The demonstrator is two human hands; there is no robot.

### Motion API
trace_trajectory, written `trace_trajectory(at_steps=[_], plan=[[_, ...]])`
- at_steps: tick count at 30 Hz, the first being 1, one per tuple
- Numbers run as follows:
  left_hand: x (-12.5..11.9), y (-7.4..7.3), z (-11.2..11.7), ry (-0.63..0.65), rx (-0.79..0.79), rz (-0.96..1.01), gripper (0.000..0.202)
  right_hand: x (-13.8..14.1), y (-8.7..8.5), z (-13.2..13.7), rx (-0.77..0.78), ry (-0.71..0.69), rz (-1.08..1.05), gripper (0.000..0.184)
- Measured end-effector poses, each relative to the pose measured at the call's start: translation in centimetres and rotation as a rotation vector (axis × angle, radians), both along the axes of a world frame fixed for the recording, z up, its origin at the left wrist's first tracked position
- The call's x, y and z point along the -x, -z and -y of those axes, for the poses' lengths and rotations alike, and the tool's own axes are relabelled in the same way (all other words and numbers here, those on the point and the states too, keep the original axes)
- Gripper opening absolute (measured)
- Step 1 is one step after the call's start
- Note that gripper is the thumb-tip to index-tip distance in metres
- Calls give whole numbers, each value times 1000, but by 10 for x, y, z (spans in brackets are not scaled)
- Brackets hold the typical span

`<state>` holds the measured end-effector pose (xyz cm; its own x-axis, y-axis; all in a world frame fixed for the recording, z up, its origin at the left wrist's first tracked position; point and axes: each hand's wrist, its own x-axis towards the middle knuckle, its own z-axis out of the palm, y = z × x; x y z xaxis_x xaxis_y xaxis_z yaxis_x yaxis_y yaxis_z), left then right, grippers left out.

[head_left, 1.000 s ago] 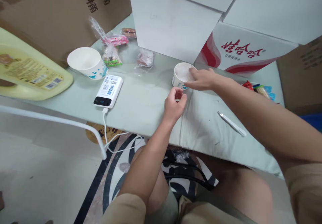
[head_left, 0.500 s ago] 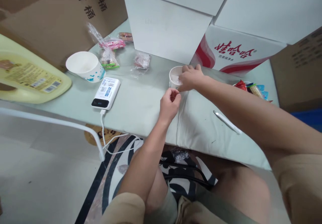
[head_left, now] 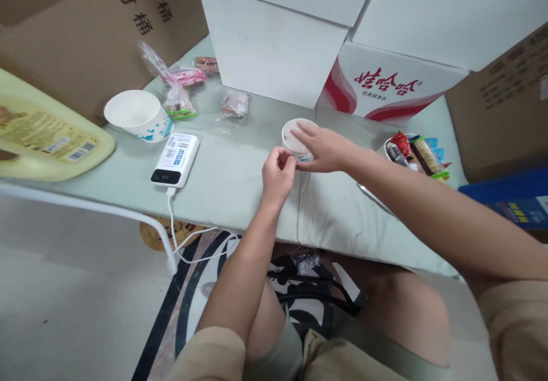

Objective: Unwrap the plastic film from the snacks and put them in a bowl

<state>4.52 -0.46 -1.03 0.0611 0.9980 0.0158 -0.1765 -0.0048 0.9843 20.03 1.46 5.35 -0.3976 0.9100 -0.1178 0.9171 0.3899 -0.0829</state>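
A small white paper cup [head_left: 288, 136] with a blue print low on its side stands on the green cloth-covered table. My right hand [head_left: 326, 148] reaches over its right side, fingers stretched and apart above the rim. The thumb of that hand points left along the front of the cup, close to the other hand's fingertips. Just in front of the cup, my left hand [head_left: 277, 175] has thumb and fingers pinched together. Whatever the pinch holds, if anything, is too small to make out. The cup's contents look pale and are partly covered by my right fingers.
Left stand a larger paper bowl [head_left: 154, 126], a power bank [head_left: 182, 148] with a cable and a yellow jug [head_left: 51, 141]. Wrapped snacks [head_left: 234, 104] lie behind. White cartons [head_left: 274, 44] rise at the back. A white pen-like tool [head_left: 373, 195] and a snack-filled container [head_left: 386, 148] are right.
My right hand has drawn back from inside the cup to above its near right rim, fingers now spread. My left hand stays pinched in front. The view has shifted slightly.
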Motion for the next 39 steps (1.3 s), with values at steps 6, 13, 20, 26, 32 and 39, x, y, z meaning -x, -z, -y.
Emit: trace_trajectory(at_steps=[6, 13, 20, 26, 32, 39], plan=[[-4, -1, 0, -46, -18, 11, 14, 28, 14, -11, 200, 39, 105, 58], [-9, -6, -9, -116, -45, 17, 13, 22, 1, -14, 120, 57, 46, 42], [-27, -3, -4, -239, -161, -54, 13, -17, -9, 63, -266, 222, -161, 47], [-34, -1, -3, -391, -359, -357, 11, -137, 35, 197, -448, 749, -111, 35], [-64, 5, 14, -300, -555, -597, 19, -194, 67, 209, -414, 600, -13, 31], [-68, 10, 1, -299, -629, -934, 29, -203, 68, 179, -436, 633, 55, 36]])
